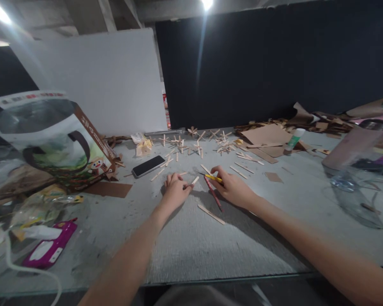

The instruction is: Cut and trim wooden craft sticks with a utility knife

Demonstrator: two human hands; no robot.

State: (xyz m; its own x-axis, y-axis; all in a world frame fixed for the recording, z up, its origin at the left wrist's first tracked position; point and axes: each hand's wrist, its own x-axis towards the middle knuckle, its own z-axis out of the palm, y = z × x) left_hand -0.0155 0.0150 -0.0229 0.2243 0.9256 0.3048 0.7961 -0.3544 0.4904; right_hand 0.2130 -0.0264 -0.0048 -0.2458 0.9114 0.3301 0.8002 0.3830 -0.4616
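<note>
My left hand (pixel 175 189) is closed near the table's middle, pinching a short wooden craft stick (pixel 195 180) whose end juts out to the right. Between the fingers of my right hand (pixel 232 187) sits a slim yellow craft knife (pixel 213 178), its tip pointing left toward that stick. A dark red pencil (pixel 214 194) lies on the table just under and left of my right hand. Closer to me rests a loose craft stick (pixel 211 214). More sticks (pixel 238 171) are scattered beyond both hands, and several crossed-stick pieces (pixel 198 147) stand farther back.
A black phone (pixel 148 166) lies left of my left hand. Far left are a large printed bag (pixel 60 144) and a magenta device (pixel 52 244) with a white cable. Cardboard scraps (pixel 264 135) and a glue stick (pixel 295 139) lie back right; a pinkish bottle (pixel 354 146) is at right.
</note>
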